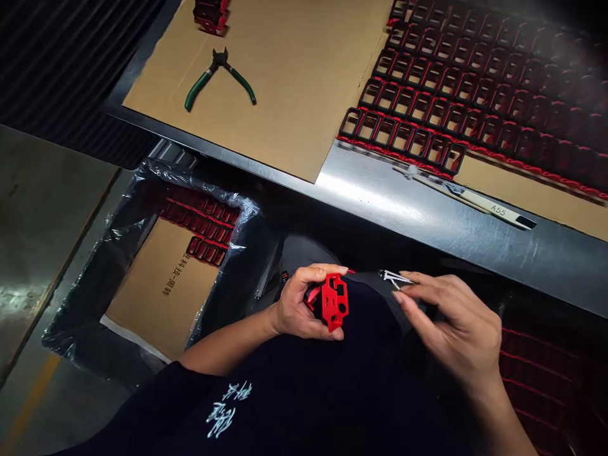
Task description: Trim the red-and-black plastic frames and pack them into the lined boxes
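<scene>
Held in front of my body, a red plastic part (335, 304) with several cut-out openings is gripped by my left hand (301, 307), fingers wrapped round its edges. To the right, my right hand (456, 316) pinches a small white and dark piece (394, 277) between thumb and fingers; its tip points toward the red part, and a gap separates the two. What exactly this small piece is cannot be made out. Green-handled pliers (220, 60) lie with handles spread on the cardboard (285, 95).
Rows of black-and-red frames (418, 107) stand on the metal table (375, 190) at the right, beside a pale tool marked A55 (494, 206). Another red part (211, 14) sits at the top. A plastic-lined bin (118, 237) at lower left holds cardboard and more frames.
</scene>
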`<state>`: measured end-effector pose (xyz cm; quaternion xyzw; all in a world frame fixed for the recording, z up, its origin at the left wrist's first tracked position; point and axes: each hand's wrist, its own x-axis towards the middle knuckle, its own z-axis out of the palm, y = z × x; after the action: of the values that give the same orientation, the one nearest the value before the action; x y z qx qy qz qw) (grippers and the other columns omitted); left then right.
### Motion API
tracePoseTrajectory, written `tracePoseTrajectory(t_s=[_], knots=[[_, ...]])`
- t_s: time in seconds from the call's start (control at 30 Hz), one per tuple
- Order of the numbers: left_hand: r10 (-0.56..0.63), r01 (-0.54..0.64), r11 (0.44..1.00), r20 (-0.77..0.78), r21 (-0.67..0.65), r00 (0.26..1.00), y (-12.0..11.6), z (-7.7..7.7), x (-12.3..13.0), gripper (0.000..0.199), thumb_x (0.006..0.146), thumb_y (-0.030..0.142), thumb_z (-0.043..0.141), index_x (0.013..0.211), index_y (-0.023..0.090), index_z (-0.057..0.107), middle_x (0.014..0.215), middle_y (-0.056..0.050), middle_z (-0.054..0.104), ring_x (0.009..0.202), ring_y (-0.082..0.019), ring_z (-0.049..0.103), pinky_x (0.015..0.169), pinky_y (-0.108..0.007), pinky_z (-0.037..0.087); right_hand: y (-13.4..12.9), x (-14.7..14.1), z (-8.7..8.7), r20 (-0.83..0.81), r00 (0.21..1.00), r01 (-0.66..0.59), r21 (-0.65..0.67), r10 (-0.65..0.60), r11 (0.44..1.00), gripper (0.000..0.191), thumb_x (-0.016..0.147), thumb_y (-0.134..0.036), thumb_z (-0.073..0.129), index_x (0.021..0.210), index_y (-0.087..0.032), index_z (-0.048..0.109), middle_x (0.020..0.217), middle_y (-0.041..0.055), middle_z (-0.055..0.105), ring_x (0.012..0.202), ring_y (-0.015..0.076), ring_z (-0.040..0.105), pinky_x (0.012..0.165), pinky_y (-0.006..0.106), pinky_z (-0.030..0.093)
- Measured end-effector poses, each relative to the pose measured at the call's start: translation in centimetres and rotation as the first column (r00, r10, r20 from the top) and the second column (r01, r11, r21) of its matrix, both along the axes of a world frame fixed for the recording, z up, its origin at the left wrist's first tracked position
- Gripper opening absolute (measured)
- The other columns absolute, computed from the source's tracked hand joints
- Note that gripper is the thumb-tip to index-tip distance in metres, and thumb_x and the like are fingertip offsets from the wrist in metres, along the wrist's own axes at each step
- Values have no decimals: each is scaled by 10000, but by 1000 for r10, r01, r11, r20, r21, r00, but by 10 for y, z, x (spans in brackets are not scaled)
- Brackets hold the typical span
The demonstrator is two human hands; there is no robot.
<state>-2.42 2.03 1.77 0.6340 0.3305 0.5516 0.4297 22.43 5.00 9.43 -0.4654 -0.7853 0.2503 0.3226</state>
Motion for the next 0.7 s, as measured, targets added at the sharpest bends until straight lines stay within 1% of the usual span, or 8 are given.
tracePoseTrajectory(t_s=[0.07,0.13,0.23,0.33,0.43,0.57,0.7], knots=[[19,-19,1000,-23,13,1000,0,1,0,880,712,495,887,1418,220,440,1231,-161,670,1125,-270,706,929,-398,615,-3,-4,11,-15,992,-127,-27,126,992,116,874,-89,752,956,-169,736,983,96,787,872,205,726,739,327,590],[35,-31,998,-75,56,997,2,3,-1,870,717,511,876,1420,197,471,1189,-159,679,1087,-267,711,910,-398,622,-7,-10,22,1,970,-244,-45,244,969,109,895,-107,732,985,-165,751,1018,104,782,870,202,713,742,320,602],[42,-23,993,-161,118,986,5,8,-1,871,727,543,851,1434,180,496,1121,-145,685,996,-250,711,829,-384,639,-12,-19,30,38,941,-333,-86,338,939,114,916,-131,710,1008,-167,767,1034,105,775,818,194,682,693,310,609],[37,-8,991,-213,133,976,6,12,0,856,747,523,825,1457,183,490,1089,-133,675,915,-224,704,742,-349,642,-15,-23,29,25,929,-366,-113,371,924,134,920,-114,697,1030,-148,766,1024,111,770,797,190,660,665,301,609],[38,-6,990,-229,140,973,5,14,2,869,744,516,815,1477,200,470,1081,-121,661,864,-202,701,690,-318,634,-17,-23,25,-21,935,-354,-100,353,930,134,911,-87,702,1025,-116,766,1021,131,770,821,191,656,696,301,612],[43,-10,990,-226,143,973,5,12,3,873,745,515,810,1483,201,465,1076,-117,653,838,-189,700,658,-293,625,-20,-22,23,-28,941,-337,-91,336,937,134,912,-78,699,1022,-112,768,1024,138,773,847,197,666,718,302,616],[36,-2,990,-233,141,972,5,11,3,881,733,504,815,1482,200,466,1071,-116,656,828,-192,704,653,-300,628,-21,-23,23,-22,945,-327,-91,327,941,131,907,-86,707,1018,-112,770,1016,140,777,832,200,671,712,309,620]])
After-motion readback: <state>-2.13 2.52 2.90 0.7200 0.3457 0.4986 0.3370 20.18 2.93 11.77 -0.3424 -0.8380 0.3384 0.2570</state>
